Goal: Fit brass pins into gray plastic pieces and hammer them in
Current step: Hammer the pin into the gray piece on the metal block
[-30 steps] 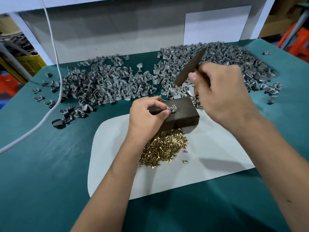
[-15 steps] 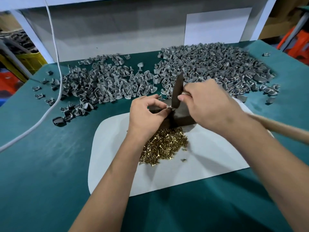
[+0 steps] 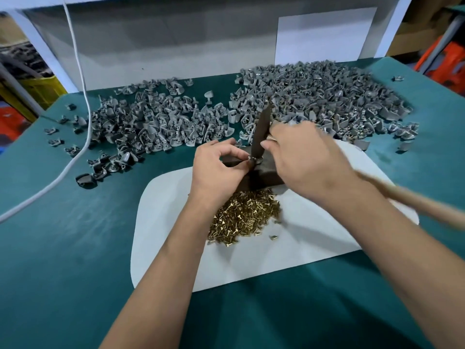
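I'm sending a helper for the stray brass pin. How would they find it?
Start at the white mat on the green table. The brass pin pile lies near its middle; the stray pin sits just right of the pile's near edge, alone on bare mat.

teal work surface, matte, scuffed pale in places. white rounded mat lying flat on it, near the middle. white cable coming down from the top edge, curving across the teal surface toward the left edge. grey back panel standing upright along the far side, with a lighter rectangular sheet against its right part. yellow bin beyond the left corner. orange object beyond the right corner, partly cut off by the edge.
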Tool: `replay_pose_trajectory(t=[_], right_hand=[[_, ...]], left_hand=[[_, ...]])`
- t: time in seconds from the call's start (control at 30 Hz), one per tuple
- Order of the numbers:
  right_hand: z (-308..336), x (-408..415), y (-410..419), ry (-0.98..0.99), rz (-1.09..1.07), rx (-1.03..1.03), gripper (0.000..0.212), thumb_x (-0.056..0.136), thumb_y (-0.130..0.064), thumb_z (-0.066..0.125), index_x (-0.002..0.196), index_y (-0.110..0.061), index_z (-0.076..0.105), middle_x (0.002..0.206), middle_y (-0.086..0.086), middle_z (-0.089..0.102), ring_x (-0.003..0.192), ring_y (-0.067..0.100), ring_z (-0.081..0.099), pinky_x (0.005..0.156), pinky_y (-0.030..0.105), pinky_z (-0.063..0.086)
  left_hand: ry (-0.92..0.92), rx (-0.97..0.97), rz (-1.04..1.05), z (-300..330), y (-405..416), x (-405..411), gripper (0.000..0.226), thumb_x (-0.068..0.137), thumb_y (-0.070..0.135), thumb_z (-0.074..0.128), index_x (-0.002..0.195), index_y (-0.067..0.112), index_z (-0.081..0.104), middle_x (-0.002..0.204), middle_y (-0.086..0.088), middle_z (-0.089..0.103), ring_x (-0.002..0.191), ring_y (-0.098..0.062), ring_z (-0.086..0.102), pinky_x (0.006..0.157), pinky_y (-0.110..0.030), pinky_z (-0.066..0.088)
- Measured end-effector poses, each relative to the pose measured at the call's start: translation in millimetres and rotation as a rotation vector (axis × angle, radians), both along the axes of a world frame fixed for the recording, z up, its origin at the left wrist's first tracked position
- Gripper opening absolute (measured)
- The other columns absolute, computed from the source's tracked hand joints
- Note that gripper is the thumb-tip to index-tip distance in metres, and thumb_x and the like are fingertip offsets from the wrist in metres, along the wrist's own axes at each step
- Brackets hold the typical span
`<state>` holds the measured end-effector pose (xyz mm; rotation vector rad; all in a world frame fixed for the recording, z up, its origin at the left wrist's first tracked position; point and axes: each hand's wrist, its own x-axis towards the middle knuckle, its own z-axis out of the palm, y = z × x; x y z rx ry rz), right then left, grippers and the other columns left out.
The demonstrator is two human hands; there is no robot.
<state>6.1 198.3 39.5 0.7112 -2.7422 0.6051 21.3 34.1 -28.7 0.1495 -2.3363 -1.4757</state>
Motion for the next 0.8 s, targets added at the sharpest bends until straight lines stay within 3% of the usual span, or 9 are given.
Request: replay_pose_trajectory(t=[0.1,0.23,0.33,0.4,0.47,0.53,0.6,0.7,0.8], right_hand=[[3.9,-6.2,2.1,-0.058,-0.033,0.147,0.021,0.105,-0.038,0.048,0.089,-0.026,0.052,0.07,-0.002,0.049,0.071,0.032,0.057,0.064,0.036,0.043],[2.1,-5.4,8.2,0.129,-0.049,-0.136,0.021,0.104,-0.037,0.05,0.097,-0.02,0.06,0.072,0.0,0.057,0.061,0.026,0.052,0.061,0.032,0.041],[-4.6,-3.7,4.2,-0.09,-0.035,0.085,0.022,0.105,-0.036,0.047,0.088,-0.023,0.05,0.083,0.009,0.061,0.075,0.035,0.057,0.066,0.036,0.042],[4.1,-8.7,8.6,-0.097,-0.053,0.145,0.024,0.104,-0.038,0.048,0.085,-0.024,0.052,0.082,0.008,0.062,0.074,0.034,0.057,0.065,0.037,0.044],[9.2,-8.8,12.7,0.037,-0.061,0.001,0.022,0.103,-0.038,0.05,0.09,-0.023,0.058,0.075,0.007,0.06,0.065,0.031,0.055,0.061,0.034,0.041],[5.7,-4.4,8.2,0.075,-0.027,-0.127,0.021,0.104,-0.035,0.05,0.093,-0.02,0.059,0.076,0.009,0.062,0.065,0.032,0.056,0.06,0.036,0.042],[-1.2,-2.6,1.5,-0.066,0.0,0.026,0.023,0.106,-0.034,0.047,0.087,-0.021,0.051,0.085,0.013,0.065,0.077,0.036,0.061,0.07,0.043,0.051],[10.0,-9.8,5.6,-0.107,-0.015,0.146,0.029,0.104,-0.038,0.049,0.08,-0.022,0.049,0.083,0.01,0.063,0.077,0.035,0.061,0.072,0.042,0.053],[12.2,-9.7,6.8,0.075,-0.024,-0.098,0.021,0.104,-0.036,0.051,0.093,-0.021,0.06,0.075,0.003,0.058,0.066,0.028,0.057,0.063,0.034,0.045]], left_hand=[[-0.007,0.01,-0.005,1.4,0.6,1.0,0.026,0.076,0.007,0.087,0.071,0.029,0.075,0.111,0.0,0.07,0.128,-0.015,0.059,0.114,-0.044,0.041],[-0.019,-0.01,0.011,2.9,-0.6,1.6,0.026,0.076,0.011,0.087,0.07,0.033,0.075,0.125,-0.007,0.071,0.13,-0.012,0.057,0.116,-0.036,0.037],[-0.019,-0.029,0.013,4.6,0.2,2.7,0.029,0.077,0.009,0.086,0.07,0.034,0.074,0.123,-0.005,0.069,0.132,-0.015,0.056,0.116,-0.04,0.038],[-0.036,-0.019,0.018,5.8,0.4,3.8,0.03,0.077,0.009,0.086,0.07,0.035,0.073,0.131,-0.009,0.067,0.135,-0.016,0.053,0.117,-0.04,0.037],[-0.034,-0.021,0.01,5.7,-0.8,3.6,0.028,0.077,0.011,0.086,0.07,0.035,0.073,0.132,-0.009,0.067,0.133,-0.012,0.054,0.114,-0.029,0.036],[-0.023,-0.038,0.022,5.7,-1.6,3.0,0.027,0.077,0.012,0.086,0.07,0.035,0.073,0.131,-0.008,0.068,0.129,-0.009,0.056,0.102,-0.014,0.036],[-0.014,-0.035,0.023,5.3,-0.6,2.9,0.03,0.077,0.008,0.086,0.07,0.034,0.073,0.132,-0.011,0.066,0.129,-0.01,0.057,0.092,-0.005,0.036],[-0.013,-0.019,0.02,5.3,0.5,3.3,0.032,0.077,0.007,0.086,0.068,0.034,0.072,0.134,-0.014,0.065,0.131,-0.011,0.056,0.097,-0.005,0.038],[-0.006,-0.027,0.015,5.9,-0.4,2.4,0.029,0.077,0.01,0.087,0.068,0.035,0.073,0.135,-0.011,0.065,0.129,-0.009,0.056,0.1,-0.004,0.034]])
